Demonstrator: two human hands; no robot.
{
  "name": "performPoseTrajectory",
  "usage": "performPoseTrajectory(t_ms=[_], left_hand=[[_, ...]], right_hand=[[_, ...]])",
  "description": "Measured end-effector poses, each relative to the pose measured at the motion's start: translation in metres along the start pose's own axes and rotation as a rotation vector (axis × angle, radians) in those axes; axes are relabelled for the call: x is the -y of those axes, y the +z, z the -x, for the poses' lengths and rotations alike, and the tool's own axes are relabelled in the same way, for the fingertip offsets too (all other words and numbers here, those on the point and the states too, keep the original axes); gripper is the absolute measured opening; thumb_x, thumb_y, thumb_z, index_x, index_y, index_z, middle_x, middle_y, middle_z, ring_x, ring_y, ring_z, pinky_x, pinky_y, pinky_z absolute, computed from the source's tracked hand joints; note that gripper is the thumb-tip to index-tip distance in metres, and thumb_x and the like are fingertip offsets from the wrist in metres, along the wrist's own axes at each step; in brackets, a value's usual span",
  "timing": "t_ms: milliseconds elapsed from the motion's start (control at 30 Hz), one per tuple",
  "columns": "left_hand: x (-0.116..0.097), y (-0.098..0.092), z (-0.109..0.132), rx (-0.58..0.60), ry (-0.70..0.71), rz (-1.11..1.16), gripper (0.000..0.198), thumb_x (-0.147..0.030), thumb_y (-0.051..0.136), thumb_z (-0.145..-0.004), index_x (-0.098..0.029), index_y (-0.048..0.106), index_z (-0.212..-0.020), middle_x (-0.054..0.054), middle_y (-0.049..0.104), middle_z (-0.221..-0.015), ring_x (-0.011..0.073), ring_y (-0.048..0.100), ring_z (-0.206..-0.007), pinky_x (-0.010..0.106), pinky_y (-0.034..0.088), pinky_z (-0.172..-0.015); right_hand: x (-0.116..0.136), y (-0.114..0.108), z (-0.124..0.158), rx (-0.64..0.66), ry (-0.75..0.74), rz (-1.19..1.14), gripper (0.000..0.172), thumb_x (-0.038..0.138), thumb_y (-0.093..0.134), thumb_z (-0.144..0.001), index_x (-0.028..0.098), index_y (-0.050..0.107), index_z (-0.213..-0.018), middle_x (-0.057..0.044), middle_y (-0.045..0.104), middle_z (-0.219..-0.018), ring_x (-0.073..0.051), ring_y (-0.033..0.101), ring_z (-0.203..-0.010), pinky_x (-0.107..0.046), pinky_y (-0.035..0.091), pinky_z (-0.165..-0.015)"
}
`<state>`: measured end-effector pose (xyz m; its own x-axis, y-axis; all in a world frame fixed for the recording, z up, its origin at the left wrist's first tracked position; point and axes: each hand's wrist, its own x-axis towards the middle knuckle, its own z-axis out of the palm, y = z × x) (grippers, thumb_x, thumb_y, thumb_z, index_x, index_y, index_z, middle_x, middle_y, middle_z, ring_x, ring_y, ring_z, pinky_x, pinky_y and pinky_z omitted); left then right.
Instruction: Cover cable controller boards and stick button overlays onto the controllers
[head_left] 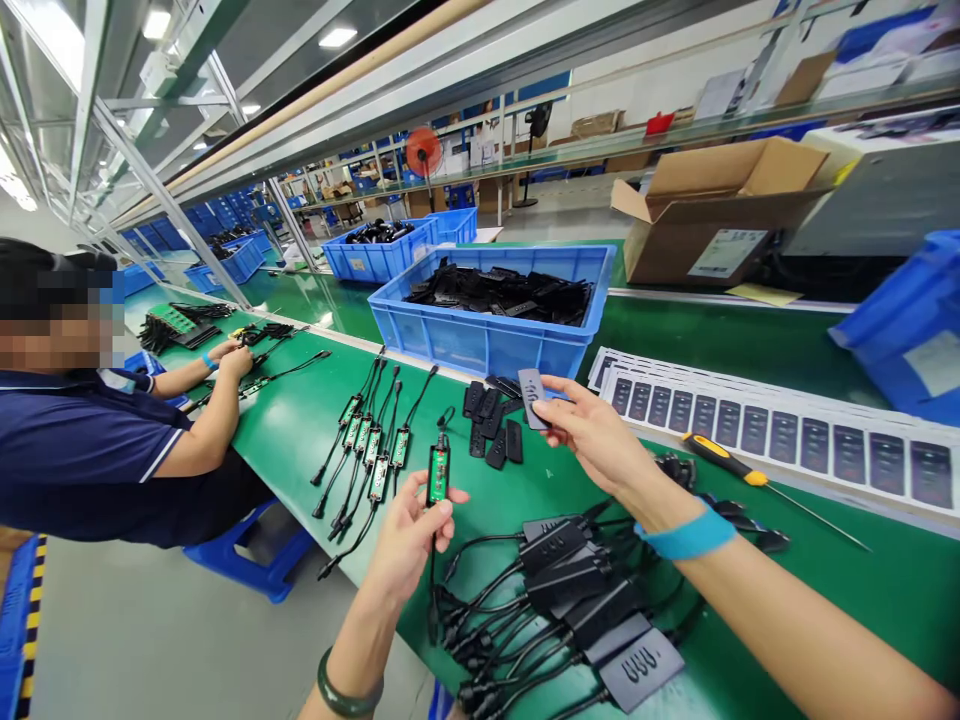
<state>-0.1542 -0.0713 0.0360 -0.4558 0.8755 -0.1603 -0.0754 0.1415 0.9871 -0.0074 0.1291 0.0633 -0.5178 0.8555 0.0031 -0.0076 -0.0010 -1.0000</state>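
Though blue, bin [480, 342] of black covers [504, 292]

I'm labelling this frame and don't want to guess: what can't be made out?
In the head view:
Back of the grey cover in the right hand: faces away.
Back of the green board in the left hand: likewise.
Floor of the large blue bin: under heaped black parts.
Carton label: print too small.

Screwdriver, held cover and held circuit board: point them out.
Screwdriver [724, 459]: head view, middle of the handle.
Held cover [529, 390]: head view, its flat face.
Held circuit board [439, 473]: head view, its green surface.
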Motion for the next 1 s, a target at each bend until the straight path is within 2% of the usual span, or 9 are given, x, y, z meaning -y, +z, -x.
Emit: performPoseTrajectory(t_ms=[100, 200, 333, 433, 500, 567, 667, 800, 1000], left_hand=[[-0.012, 0.010, 0.017, 0.119, -0.091, 0.338, 0.051, -0.033, 0.080, -0.074, -0.016, 0.055, -0.115, 0.015, 0.067, -0.119, 0.0056, 0.060, -0.062, 0.017, 0.045, -0.054], [-0.018, 0.021, 0.029, 0.157, -0.119, 0.353, 0.055, -0.029, 0.086, -0.068, -0.015, 0.061, -0.115, 0.016, 0.066, -0.121, 0.0112, 0.068, -0.070, 0.021, 0.053, -0.063], [-0.018, 0.032, 0.041, 0.191, -0.110, 0.370, 0.053, -0.025, 0.087, -0.067, -0.016, 0.066, -0.115, 0.013, 0.070, -0.113, 0.0165, 0.072, -0.079, 0.025, 0.057, -0.071], [-0.018, 0.037, 0.047, 0.230, -0.114, 0.374, 0.051, -0.024, 0.087, -0.067, -0.017, 0.068, -0.113, 0.012, 0.071, -0.110, 0.0160, 0.072, -0.080, 0.025, 0.058, -0.073], [-0.019, 0.039, 0.050, 0.247, -0.113, 0.364, 0.050, -0.024, 0.087, -0.066, -0.017, 0.069, -0.113, 0.011, 0.071, -0.111, 0.0157, 0.072, -0.080, 0.024, 0.057, -0.073], [-0.019, 0.041, 0.052, 0.266, -0.107, 0.351, 0.050, -0.024, 0.087, -0.067, -0.016, 0.070, -0.113, 0.011, 0.071, -0.111, 0.0157, 0.071, -0.081, 0.023, 0.057, -0.073], [-0.020, 0.043, 0.052, 0.304, -0.104, 0.332, 0.049, -0.024, 0.086, -0.068, -0.016, 0.071, -0.114, 0.010, 0.072, -0.105, 0.0154, 0.071, -0.082, 0.023, 0.056, -0.075], [-0.021, 0.045, 0.054, 0.353, -0.108, 0.335, 0.049, -0.023, 0.086, -0.068, -0.016, 0.071, -0.114, 0.008, 0.074, -0.100, 0.0146, 0.070, -0.083, 0.021, 0.054, -0.077], [-0.020, 0.048, 0.055, 0.409, -0.062, 0.357, 0.052, -0.023, 0.086, -0.068, -0.014, 0.069, -0.116, 0.009, 0.073, -0.101, 0.0168, 0.069, -0.089, 0.024, 0.052, -0.083]], right_hand=[[0.016, 0.000, 0.037, 0.039, 0.056, -0.268, 0.053, 0.047, 0.080, -0.064, 0.020, 0.061, -0.106, 0.004, 0.054, -0.073, -0.009, 0.049, -0.051, -0.024, 0.041, -0.047], [0.022, -0.001, 0.065, 0.033, 0.064, -0.302, 0.036, 0.044, 0.079, -0.067, 0.020, 0.061, -0.087, 0.003, 0.054, -0.073, -0.009, 0.048, -0.050, -0.023, 0.039, -0.045], [0.017, -0.003, 0.091, 0.018, 0.000, -0.234, 0.029, 0.045, 0.074, -0.075, 0.020, 0.061, -0.080, 0.000, 0.057, -0.071, -0.013, 0.053, -0.063, -0.023, 0.043, -0.054], [0.012, -0.003, 0.107, 0.042, -0.069, -0.206, 0.026, 0.042, 0.073, -0.081, 0.024, 0.063, -0.096, 0.000, 0.061, -0.075, -0.015, 0.056, -0.069, -0.025, 0.048, -0.062], [0.010, -0.002, 0.116, 0.077, -0.100, -0.213, 0.041, 0.039, 0.072, -0.083, 0.029, 0.056, -0.119, 0.000, 0.063, -0.082, -0.015, 0.059, -0.070, -0.026, 0.051, -0.064], [0.010, 0.000, 0.124, 0.102, -0.135, -0.196, 0.050, 0.037, 0.071, -0.085, 0.033, 0.049, -0.129, 0.000, 0.063, -0.090, -0.014, 0.061, -0.070, -0.026, 0.053, -0.065], [0.008, 0.006, 0.133, 0.105, -0.186, -0.116, 0.038, 0.034, 0.064, -0.090, 0.032, 0.051, -0.126, 0.000, 0.062, -0.093, -0.012, 0.063, -0.073, -0.023, 0.055, -0.068], [0.002, 0.014, 0.141, 0.127, -0.233, -0.007, 0.036, 0.031, 0.057, -0.094, 0.032, 0.047, -0.128, 0.001, 0.066, -0.089, -0.013, 0.066, -0.078, -0.023, 0.055, -0.074], [-0.003, 0.018, 0.143, 0.172, -0.206, 0.056, 0.028, 0.031, 0.059, -0.091, 0.026, 0.054, -0.118, -0.002, 0.065, -0.090, -0.015, 0.066, -0.074, -0.024, 0.056, -0.063]])
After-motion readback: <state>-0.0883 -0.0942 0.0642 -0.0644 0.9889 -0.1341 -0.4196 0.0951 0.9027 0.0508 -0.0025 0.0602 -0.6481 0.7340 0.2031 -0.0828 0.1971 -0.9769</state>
